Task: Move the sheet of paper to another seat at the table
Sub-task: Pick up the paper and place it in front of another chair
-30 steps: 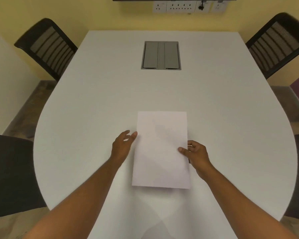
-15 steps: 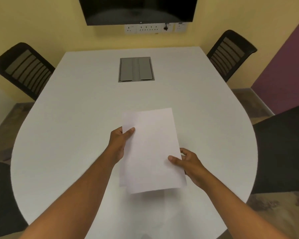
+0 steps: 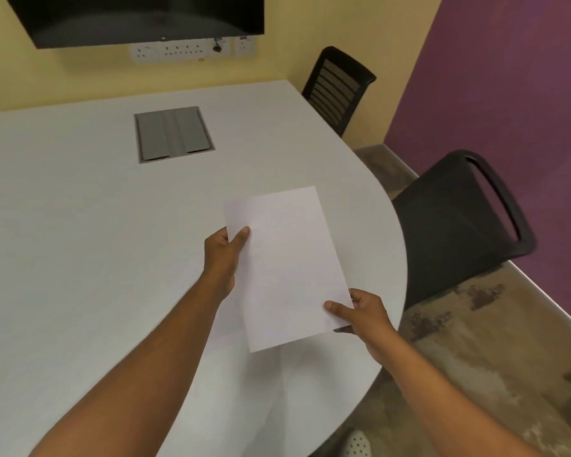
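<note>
The sheet of paper [image 3: 287, 265] is plain white, blank on the side that shows, and rectangular, with its long edges running away from the person and tilted a little to the left at the far end. It looks flat and uncreased (a faint shadow lies on the counter [image 3: 80, 258] below its near edge, so it seems to be lifted clear of the surface, though how far cannot be told). It sits over the right-hand part of the pale counter, near the rounded edge.

The left hand [image 3: 223, 255] pinches the paper on its left long edge toward the far corner, thumb on top and the other fingers hidden beneath. The right hand [image 3: 365, 313] pinches the near right corner, thumb laid across the top face, fingers curled under.

A grey hatch [image 3: 172, 133] is set into the counter farther back. To the right, just beside the counter's curved edge, stands a black chair [image 3: 455, 225], and a second black chair with a slatted back [image 3: 338, 89] stands at the far right corner. A dark screen [image 3: 136, 18] hangs on the yellow wall with a row of sockets [image 3: 185, 51] under it.
</note>
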A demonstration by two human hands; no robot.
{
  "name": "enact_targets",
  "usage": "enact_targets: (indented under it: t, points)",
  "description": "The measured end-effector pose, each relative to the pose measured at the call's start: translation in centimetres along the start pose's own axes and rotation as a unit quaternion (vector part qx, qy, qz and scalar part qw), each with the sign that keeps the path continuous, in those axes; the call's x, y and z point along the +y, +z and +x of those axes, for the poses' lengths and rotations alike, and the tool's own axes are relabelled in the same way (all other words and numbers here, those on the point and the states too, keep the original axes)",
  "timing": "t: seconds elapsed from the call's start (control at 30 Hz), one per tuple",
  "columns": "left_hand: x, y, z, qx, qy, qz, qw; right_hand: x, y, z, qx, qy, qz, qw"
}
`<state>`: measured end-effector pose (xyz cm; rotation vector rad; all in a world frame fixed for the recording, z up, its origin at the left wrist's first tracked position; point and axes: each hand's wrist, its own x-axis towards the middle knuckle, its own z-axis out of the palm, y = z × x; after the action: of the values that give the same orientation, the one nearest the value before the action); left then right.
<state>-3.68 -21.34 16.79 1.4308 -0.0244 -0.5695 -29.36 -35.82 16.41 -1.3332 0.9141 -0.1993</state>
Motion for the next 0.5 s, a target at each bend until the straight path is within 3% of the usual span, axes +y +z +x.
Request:
enact_targets:
  t: [0.27, 0.5]
  points:
    - [0.7, 11.4, -1.1, -0.019, 0.046, 0.027, 0.998, -2.0, -9.4, 1.7, 0.019, -0.030, 0.005, 0.999]
    - [-0.3, 21.2, -3.1, 0.045, 0.071, 0.000, 0.996, -5.6, -20.6, 4.7, -0.001, -0.066, -0.005, 0.998]
